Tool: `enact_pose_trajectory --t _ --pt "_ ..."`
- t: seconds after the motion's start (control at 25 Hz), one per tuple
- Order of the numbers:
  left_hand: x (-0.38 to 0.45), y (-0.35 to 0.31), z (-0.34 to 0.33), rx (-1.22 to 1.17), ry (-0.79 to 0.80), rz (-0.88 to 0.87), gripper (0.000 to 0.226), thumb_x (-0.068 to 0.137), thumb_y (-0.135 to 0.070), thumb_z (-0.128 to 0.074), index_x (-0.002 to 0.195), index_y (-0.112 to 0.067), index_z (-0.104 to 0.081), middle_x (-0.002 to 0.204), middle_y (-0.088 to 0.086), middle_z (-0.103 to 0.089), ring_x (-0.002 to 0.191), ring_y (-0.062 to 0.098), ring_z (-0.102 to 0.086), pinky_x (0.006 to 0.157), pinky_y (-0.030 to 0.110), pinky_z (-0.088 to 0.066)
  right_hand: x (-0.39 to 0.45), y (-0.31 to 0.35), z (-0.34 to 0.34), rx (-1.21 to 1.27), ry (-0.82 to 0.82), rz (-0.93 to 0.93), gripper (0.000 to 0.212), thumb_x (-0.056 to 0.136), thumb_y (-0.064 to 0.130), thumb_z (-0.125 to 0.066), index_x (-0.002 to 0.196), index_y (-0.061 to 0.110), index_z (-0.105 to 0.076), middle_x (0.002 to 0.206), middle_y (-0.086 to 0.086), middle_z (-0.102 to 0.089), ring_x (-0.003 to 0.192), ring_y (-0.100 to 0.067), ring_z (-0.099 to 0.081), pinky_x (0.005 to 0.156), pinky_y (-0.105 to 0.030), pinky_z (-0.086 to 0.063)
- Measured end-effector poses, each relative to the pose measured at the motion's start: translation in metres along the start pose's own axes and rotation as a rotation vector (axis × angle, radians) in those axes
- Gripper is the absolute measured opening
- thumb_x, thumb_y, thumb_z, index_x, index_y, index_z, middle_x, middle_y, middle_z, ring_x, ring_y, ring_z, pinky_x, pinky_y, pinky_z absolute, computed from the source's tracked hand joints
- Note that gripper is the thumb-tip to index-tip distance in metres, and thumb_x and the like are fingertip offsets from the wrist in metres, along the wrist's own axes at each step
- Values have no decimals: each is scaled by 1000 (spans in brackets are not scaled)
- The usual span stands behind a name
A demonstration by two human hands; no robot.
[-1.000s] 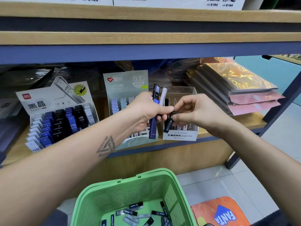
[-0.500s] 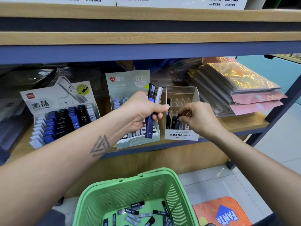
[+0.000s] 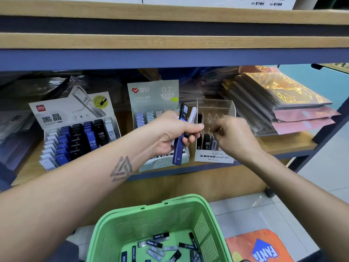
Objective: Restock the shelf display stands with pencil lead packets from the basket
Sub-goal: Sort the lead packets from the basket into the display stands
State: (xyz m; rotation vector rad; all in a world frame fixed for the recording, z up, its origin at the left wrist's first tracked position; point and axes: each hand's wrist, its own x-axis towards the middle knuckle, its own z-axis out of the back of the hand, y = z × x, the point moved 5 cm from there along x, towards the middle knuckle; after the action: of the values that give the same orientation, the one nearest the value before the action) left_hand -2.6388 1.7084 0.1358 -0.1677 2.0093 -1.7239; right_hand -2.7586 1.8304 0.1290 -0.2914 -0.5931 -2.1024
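At frame centre, left hand (image 3: 175, 137) grips spare packets (image 3: 180, 137) loosely while right hand (image 3: 232, 137), fingers curled at the clear stand (image 3: 215, 129), contents unclear, risks toppling it.

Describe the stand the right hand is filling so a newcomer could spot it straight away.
On the wooden shelf, three display stands sit in a row. It is the rightmost, the clear stand under the right hand. Only it has see-through walls and a white MONO graph front.

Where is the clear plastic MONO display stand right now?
In the head view, the clear plastic MONO display stand sits on the wooden shelf, right of centre, between the pale green 0.7 display box and the stacked foil packs.
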Motion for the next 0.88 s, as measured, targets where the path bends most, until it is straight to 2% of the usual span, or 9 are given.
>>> enact_pose_trajectory --t 0.04,0.12,0.2,0.28,0.36,0.48,0.56,0.76,0.88 --pt "0 3 -1 -3 13 21 16 88 -1 -73 88 -4 -57 72 15 -62 49 14 -52 38 16 -38 1 -1 7 129 3 -73 18 88 1 -64 92 13 -76 86 -2 -72 81 -22 -69 70 -34 -57" --pt "1 7 -5 8 45 44 11 90 -2 -71 89 -2 -59 68 14 -60 48 13 -52 37 15 -37 0 2 12 652 105 -248 15 91 3 -66 98 12 -76 86 -10 -75 78 -19 -73 67 -28 -58" --pt "-1 10 -10 25 83 52 7 91 -2 -68 89 -1 -62 67 13 -60 48 13 -52 37 15 -36 -4 12 8 1061 251 -312 12 94 11 -68 104 12 -75 96 -17 -75 83 -21 -72 74 -36 -58" --pt "-1 13 -12 41 102 67 6 92 -2 -67 88 -2 -62 67 14 -60 48 13 -52 37 15 -36 -5 15 3 1065 297 -249 12 93 17 -71 102 13 -77 99 -17 -75 87 -24 -70 83 -47 -58" --pt "-2 14 -13 33 115 91 5 92 -3 -67 91 -3 -63 71 15 -60 48 11 -50 37 14 -34 -4 12 -1 1075 280 -259 11 90 12 -74 100 7 -77 97 -20 -75 87 -28 -69 87 -50 -57" --pt "-2 12 -9 -72 132 127 12 95 -9 -65 100 1 -62 81 21 -65 46 9 -47 37 13 -33 -3 3 2 1266 260 -395 15 89 -2 -70 103 -4 -72 89 -19 -73 78 -24 -70 72 -29 -60" --pt "-1 10 -4 -110 101 115 14 97 -7 -60 97 6 -63 87 26 -67 45 9 -46 38 13 -32 -4 -2 5 1314 258 -434 20 87 -6 -69 107 -7 -68 88 -21 -72 73 -21 -71 66 -23 -59" --pt "2 9 0 -94 62 87 15 98 -1 -55 99 9 -66 96 32 -70 44 8 -45 38 13 -33 -2 -7 12 1367 245 -424 20 89 -9 -64 109 -7 -65 98 -27 -73 86 -30 -76 75 -25 -61" --pt "4 10 -5 -82 68 85 14 97 1 -55 104 10 -62 102 35 -69 44 8 -45 39 13 -33 -1 -11 17 1346 239 -403 21 86 -7 -70 107 -6 -70 100 -28 -73 87 -30 -75 77 -28 -62"
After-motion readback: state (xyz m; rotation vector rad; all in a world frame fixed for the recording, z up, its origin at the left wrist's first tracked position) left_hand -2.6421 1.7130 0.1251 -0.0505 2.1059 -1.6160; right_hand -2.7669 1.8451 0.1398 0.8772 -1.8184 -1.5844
